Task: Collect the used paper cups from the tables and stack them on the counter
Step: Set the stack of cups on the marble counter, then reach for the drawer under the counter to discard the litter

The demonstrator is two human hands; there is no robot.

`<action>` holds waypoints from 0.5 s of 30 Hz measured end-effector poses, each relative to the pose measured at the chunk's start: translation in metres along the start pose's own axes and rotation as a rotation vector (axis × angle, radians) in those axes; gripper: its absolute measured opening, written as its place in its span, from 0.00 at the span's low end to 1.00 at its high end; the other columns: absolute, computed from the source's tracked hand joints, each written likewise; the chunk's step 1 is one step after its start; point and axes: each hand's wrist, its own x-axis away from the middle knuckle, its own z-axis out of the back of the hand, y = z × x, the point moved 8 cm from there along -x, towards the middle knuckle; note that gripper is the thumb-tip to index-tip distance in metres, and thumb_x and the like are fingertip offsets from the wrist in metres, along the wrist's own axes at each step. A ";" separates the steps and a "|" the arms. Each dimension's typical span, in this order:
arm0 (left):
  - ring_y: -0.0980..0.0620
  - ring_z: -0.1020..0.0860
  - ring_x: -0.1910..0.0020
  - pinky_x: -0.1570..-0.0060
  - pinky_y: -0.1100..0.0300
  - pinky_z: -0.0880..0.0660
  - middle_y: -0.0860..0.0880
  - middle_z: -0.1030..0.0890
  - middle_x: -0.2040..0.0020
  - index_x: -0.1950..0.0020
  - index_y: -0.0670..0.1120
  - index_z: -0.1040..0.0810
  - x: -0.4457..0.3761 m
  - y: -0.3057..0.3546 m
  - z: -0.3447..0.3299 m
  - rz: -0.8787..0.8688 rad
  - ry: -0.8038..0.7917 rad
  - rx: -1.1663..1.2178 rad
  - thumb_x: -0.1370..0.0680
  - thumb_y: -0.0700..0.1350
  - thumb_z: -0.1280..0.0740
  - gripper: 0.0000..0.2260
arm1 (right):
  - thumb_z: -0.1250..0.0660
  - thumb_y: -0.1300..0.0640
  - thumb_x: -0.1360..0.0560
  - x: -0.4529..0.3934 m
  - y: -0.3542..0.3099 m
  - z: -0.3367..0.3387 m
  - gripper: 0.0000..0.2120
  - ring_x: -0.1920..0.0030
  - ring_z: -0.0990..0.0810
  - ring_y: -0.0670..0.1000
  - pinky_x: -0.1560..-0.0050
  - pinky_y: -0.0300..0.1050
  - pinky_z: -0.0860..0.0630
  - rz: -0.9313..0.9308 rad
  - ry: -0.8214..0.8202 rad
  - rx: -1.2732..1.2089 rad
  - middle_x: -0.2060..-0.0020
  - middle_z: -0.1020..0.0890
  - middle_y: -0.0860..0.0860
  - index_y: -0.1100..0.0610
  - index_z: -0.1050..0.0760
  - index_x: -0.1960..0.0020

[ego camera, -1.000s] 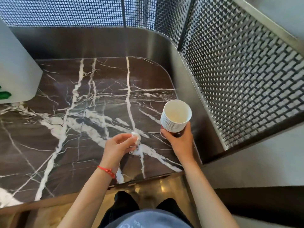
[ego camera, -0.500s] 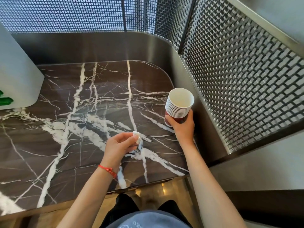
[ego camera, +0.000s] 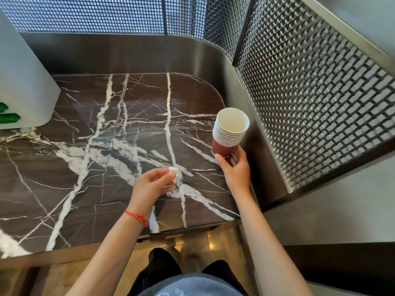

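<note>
Nearest the camera, the person's dark trousers (ego camera: 164, 268) and the hem of a grey top (ego camera: 192, 285) fill the bottom edge, with a tan floor (ego camera: 64, 274) beneath. Both bare forearms reach forward over the front edge of the dark marble surface (ego camera: 96, 167), which is streaked with white veins.

The left hand (ego camera: 151, 186) hangs over the near middle of the surface with a red beaded bracelet (ego camera: 136, 216) at the wrist. Its fingers are curled shut, pinching a small crumpled white wad (ego camera: 174, 175) between thumb and fingertips; whether the wad touches the surface cannot be told.

Just beyond and to the right, the right hand (ego camera: 237, 169) grips the red base of a stack of paper cups (ego camera: 229, 133). The stack is tilted slightly, its white rims nested closely and the top cup's pale inside open to view. It sits at the right-hand edge of the surface, close to the metal wall (ego camera: 256, 146); the hand hides the bottom, so contact with the surface cannot be judged.

Farther off on the left, a white rounded object (ego camera: 23, 82) with green markings (ego camera: 9, 117) stands on the surface. At the back and right, a brushed metal wall curves round the corner, topped by mesh screen panels (ego camera: 310, 92).
</note>
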 end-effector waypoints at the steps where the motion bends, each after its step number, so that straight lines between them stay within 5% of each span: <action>1: 0.53 0.17 0.63 0.63 0.64 0.21 0.48 0.15 0.64 0.57 0.44 0.18 0.003 -0.001 0.000 -0.001 0.015 0.003 0.29 0.39 0.29 0.02 | 0.27 0.60 0.30 0.004 0.000 0.001 0.30 0.41 0.26 0.42 0.46 0.25 0.29 -0.002 -0.013 -0.006 0.39 0.26 0.47 0.57 0.34 0.31; 6: 0.52 0.17 0.62 0.64 0.65 0.21 0.48 0.15 0.63 0.58 0.45 0.18 0.023 -0.013 0.004 0.006 0.086 0.032 0.29 0.40 0.29 0.02 | 0.29 0.55 0.27 0.034 0.003 0.004 0.28 0.35 0.31 0.46 0.33 0.42 0.34 -0.025 -0.121 0.094 0.32 0.29 0.52 0.57 0.34 0.30; 10: 0.50 0.17 0.59 0.64 0.65 0.21 0.46 0.16 0.62 0.58 0.44 0.18 0.046 -0.024 0.011 -0.007 0.154 0.064 0.30 0.41 0.28 0.02 | 0.31 0.49 0.27 0.062 0.000 0.004 0.25 0.35 0.31 0.44 0.34 0.39 0.36 0.107 -0.244 0.309 0.35 0.28 0.47 0.53 0.32 0.32; 15: 0.52 0.17 0.60 0.63 0.65 0.22 0.48 0.15 0.62 0.60 0.48 0.16 0.079 -0.037 0.022 -0.054 0.184 0.046 0.30 0.41 0.27 0.02 | 0.33 0.49 0.25 0.104 -0.004 0.002 0.25 0.32 0.35 0.44 0.37 0.23 0.48 0.305 -0.354 0.554 0.32 0.29 0.50 0.56 0.32 0.31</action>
